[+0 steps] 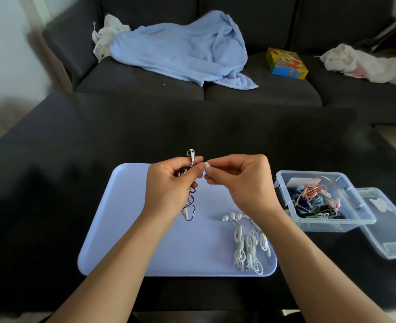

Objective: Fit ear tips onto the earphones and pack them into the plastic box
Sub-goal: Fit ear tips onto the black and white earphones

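Above the lilac tray (127, 229), my left hand (169, 185) grips a white earphone with a dark cable; one earbud (190, 153) sticks up above the fingers and the cable (191, 206) hangs down to the tray. My right hand (241, 183) pinches a small white ear tip (207, 164) right beside the left thumb. Several coiled white earphones (246, 243) lie on the tray's right side. The clear plastic box (355, 222) stands open to the right of the tray, with tangled coloured earphones inside.
The box's clear lid (388, 231) lies beside it at the table's right edge. The black table (192, 127) stretches ahead. Beyond it is a dark sofa with a blue blanket (183, 50), a colourful box (285, 64) and white cloths.
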Demonstrator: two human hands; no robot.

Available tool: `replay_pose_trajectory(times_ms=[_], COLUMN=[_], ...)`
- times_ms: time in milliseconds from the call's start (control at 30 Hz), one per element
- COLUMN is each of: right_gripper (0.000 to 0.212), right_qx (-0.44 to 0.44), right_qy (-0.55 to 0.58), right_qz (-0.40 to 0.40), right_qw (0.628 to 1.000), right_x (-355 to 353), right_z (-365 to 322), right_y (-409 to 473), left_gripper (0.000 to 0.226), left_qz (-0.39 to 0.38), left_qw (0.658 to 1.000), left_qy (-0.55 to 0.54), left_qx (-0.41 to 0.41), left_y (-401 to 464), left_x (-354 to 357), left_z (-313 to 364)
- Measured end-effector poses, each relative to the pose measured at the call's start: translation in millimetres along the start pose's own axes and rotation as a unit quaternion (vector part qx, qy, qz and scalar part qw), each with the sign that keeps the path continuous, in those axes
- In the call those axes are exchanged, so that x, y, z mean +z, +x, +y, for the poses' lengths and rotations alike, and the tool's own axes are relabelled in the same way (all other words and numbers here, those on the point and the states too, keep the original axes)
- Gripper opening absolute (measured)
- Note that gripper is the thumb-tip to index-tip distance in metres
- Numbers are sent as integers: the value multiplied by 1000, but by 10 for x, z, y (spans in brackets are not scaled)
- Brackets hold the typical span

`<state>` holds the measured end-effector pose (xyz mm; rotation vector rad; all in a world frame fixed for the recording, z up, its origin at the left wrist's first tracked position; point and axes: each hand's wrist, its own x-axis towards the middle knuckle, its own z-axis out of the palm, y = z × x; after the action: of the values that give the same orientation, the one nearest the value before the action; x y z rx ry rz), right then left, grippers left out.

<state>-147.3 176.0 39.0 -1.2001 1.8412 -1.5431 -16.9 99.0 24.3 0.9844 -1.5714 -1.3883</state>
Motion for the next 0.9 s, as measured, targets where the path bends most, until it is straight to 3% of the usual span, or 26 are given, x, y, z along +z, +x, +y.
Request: replay_pose_trajectory(times_ms=[200,333,433,500,600,733,800,900], right_gripper=[6,6,5,6,6,9,10,11], right_qx=[-93,-110,-79,0,126,256,285,278], right_qy=[-124,-138,-114,-27,138,345,385,406], right_qz=[21,23,12,-10,-15,-27,-35,-49], right_qw=[988,984,990,1000,982,903,877,869], right_x=[30,41,31,16,7,32,44,57], right_z=[77,117,112,71,-11,-75,-84,-76], right_y=[-24,-14,0,11,4,-11,-13,-20], left_gripper=[11,8,10,9,13,12,8,7], left_qz=[-9,-4,-13,-21,-35,-32,-32,-31], left_qw=[999,985,966,957,972,996,999,998], left_qy=[22,112,170,192,158,53,14,-42], left_qx=[30,128,193,216,170,59,23,-31], left_y=[-24,4,12,19,13,-18,-34,-44], left_x=[-7,-22,-61,-88,-88,-62,-47,-39], left_z=[1,-68,-66,-60,-52,-7,13,25])
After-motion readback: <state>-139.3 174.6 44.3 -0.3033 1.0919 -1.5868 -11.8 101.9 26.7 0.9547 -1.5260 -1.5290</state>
